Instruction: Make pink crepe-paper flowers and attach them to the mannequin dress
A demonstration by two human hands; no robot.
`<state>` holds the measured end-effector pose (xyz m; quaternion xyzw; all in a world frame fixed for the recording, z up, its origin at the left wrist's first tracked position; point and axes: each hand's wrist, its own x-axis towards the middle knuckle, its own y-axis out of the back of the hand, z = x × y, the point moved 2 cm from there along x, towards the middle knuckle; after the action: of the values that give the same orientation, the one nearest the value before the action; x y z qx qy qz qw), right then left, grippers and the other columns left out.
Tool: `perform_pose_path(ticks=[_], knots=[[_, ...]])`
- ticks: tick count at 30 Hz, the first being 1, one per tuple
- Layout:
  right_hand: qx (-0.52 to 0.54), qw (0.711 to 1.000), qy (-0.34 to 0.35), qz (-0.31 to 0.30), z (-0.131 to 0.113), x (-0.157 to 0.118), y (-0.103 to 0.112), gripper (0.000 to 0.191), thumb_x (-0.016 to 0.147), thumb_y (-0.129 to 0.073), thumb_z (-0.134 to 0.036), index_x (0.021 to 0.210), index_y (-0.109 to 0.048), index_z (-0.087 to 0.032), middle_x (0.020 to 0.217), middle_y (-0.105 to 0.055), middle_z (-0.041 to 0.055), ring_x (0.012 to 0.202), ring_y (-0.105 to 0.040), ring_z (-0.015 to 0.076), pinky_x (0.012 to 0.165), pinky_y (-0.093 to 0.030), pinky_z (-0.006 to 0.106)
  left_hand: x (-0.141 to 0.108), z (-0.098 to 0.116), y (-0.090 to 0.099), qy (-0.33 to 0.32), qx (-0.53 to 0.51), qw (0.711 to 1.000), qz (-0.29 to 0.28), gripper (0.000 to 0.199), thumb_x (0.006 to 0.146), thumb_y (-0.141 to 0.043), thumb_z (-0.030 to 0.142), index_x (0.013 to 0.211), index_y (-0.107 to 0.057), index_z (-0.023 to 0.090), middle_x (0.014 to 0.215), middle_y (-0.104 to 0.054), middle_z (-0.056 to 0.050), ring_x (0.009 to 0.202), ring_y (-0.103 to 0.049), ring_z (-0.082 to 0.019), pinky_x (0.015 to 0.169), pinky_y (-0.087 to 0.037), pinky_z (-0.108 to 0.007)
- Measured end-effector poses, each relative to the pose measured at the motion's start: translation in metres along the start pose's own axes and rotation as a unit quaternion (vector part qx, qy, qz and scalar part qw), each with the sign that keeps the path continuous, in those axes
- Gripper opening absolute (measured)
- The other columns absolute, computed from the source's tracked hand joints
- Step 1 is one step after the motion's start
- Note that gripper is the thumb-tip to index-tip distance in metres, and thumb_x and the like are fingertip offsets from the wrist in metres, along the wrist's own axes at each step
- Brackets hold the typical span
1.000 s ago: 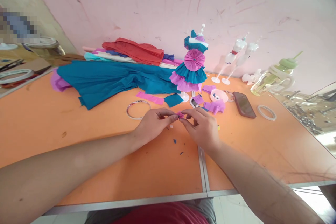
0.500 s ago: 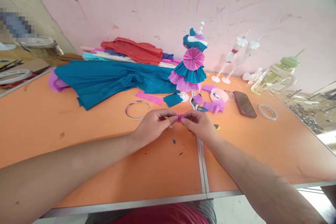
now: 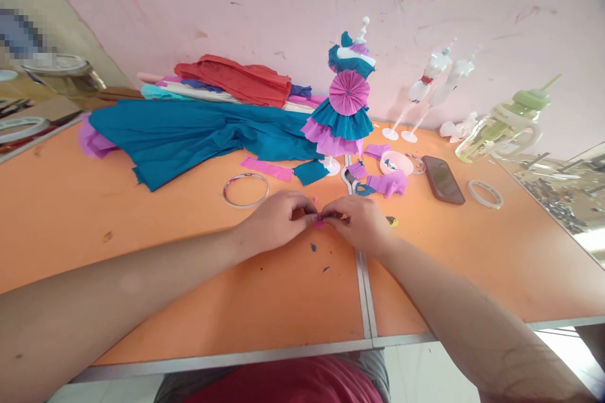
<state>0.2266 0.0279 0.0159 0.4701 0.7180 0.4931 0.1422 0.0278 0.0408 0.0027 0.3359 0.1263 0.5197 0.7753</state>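
My left hand (image 3: 282, 220) and my right hand (image 3: 358, 221) meet over the orange table, fingertips pinched on a small pink crepe paper piece (image 3: 320, 224). Most of the piece is hidden by the fingers. Beyond them stands a small white mannequin (image 3: 364, 28) dressed in teal and purple ruffled paper with a round pleated rosette (image 3: 349, 93) at its waist. Near its base are a pink paper strip (image 3: 267, 168), a teal paper piece (image 3: 310, 172) and purple paper scraps (image 3: 387, 184). A roll of tape (image 3: 246, 191) lies left of my hands.
Large teal paper (image 3: 189, 135) and folded red paper (image 3: 236, 79) lie along the wall. At right are a pink bowl (image 3: 397, 162), a phone (image 3: 443, 180), another tape roll (image 3: 485, 194), two bare mannequins (image 3: 433, 66) and a green-lidded bottle (image 3: 505, 119). A metal seam (image 3: 365, 296) crosses the table.
The fingers have shifted their hold, and the pink piece now sits lower and more covered. A tiny pink scrap shows on the table just beyond the fingertips. The camera view has tilted slightly.
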Motion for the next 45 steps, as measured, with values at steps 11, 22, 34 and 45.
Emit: perform_pose_path(ticks=[11, 22, 34, 45], knots=[[-0.084, 0.995, -0.045, -0.012, 0.002, -0.002, 0.005, 0.010, 0.089, -0.066, -0.022, 0.092, -0.075, -0.025, 0.089, -0.071, 0.0006, 0.086, -0.062, 0.0161, 0.072, -0.041, 0.028, -0.003, 0.004, -0.002, -0.112, 0.141, 0.983, 0.029, 0.024, 0.089, -0.066, 0.042, 0.090, -0.079, 0.021, 0.099, -0.074, -0.007, 0.099, -0.065, -0.026, 0.092, -0.045, -0.041], [-0.217, 0.975, 0.000, -0.057, -0.010, -0.006, -0.004, 0.015, 0.094, -0.059, -0.024, 0.093, -0.074, -0.023, 0.089, -0.069, 0.0026, 0.082, -0.061, 0.0176, 0.063, -0.035, 0.030, -0.006, 0.015, -0.002, -0.090, 0.183, 0.979, -0.001, 0.017, 0.088, -0.064, 0.030, 0.084, -0.079, 0.023, 0.102, -0.074, -0.005, 0.103, -0.063, -0.026, 0.093, -0.030, -0.046], [-0.315, 0.940, 0.050, -0.116, -0.023, -0.005, -0.008, 0.027, 0.092, -0.048, -0.006, 0.103, -0.070, -0.018, 0.096, -0.068, 0.0089, 0.074, -0.061, 0.0195, 0.049, -0.032, 0.033, -0.005, 0.011, -0.002, -0.143, 0.213, 0.966, -0.023, 0.023, 0.093, -0.057, 0.030, 0.087, -0.078, 0.021, 0.097, -0.074, -0.005, 0.096, -0.062, -0.022, 0.089, -0.037, -0.040], [-0.211, 0.977, -0.009, -0.033, -0.012, -0.009, 0.002, 0.019, 0.095, -0.056, -0.030, 0.097, -0.074, -0.024, 0.092, -0.071, 0.0031, 0.075, -0.062, 0.0160, 0.055, -0.028, 0.030, -0.005, 0.011, -0.003, -0.146, 0.223, 0.963, -0.039, 0.026, 0.095, -0.056, 0.032, 0.094, -0.079, 0.020, 0.100, -0.076, -0.007, 0.104, -0.061, -0.026, 0.091, -0.039, -0.041]])
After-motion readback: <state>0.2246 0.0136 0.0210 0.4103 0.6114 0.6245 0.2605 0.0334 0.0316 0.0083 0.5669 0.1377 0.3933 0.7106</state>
